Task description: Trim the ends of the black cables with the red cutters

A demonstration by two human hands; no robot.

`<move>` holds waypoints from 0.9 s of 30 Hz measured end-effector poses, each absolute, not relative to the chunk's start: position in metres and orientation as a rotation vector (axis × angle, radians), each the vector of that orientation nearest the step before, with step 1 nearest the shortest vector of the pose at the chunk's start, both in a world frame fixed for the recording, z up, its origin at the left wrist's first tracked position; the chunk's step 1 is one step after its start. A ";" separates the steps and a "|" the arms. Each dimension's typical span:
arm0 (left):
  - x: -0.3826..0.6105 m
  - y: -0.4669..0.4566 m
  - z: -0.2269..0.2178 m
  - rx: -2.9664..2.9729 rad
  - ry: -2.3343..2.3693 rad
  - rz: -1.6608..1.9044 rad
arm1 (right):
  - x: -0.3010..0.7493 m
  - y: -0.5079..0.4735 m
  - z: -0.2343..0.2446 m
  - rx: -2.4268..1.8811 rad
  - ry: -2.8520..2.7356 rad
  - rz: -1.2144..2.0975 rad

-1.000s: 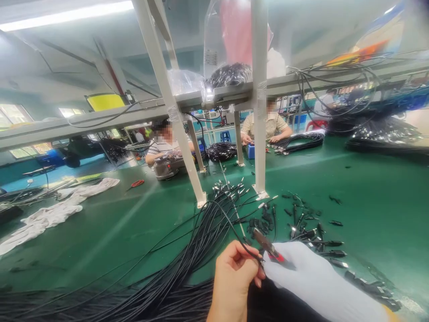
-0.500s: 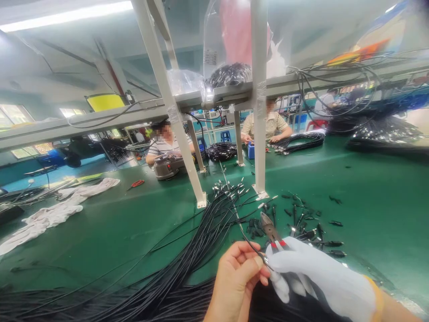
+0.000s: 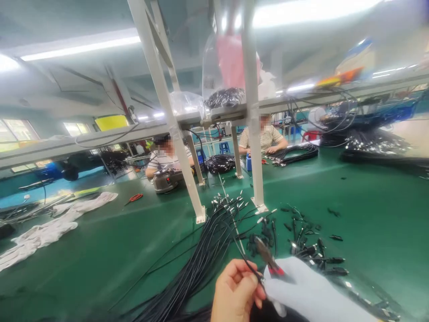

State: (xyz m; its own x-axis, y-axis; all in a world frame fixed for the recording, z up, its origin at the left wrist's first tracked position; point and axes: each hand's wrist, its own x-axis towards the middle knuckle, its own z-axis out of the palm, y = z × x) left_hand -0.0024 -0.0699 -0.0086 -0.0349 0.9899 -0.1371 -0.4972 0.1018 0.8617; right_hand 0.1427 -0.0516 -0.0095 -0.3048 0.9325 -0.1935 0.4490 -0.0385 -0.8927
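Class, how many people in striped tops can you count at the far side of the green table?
2. One person is left of centre, behind a dark machine; the other person is farther right, partly behind a post. More could be hidden.

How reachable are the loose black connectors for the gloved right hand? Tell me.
Probably yes: nothing visible stands between the right hand and the nearest black connectors, though the pliers it holds may hinder a grip.

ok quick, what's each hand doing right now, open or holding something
Left hand: closed, pinching a black cable.
Gloved right hand: closed, holding pliers.
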 end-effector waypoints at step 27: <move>-0.033 -0.068 -0.012 2.120 1.297 1.240 | 0.148 -0.049 -0.012 -1.621 -2.190 0.362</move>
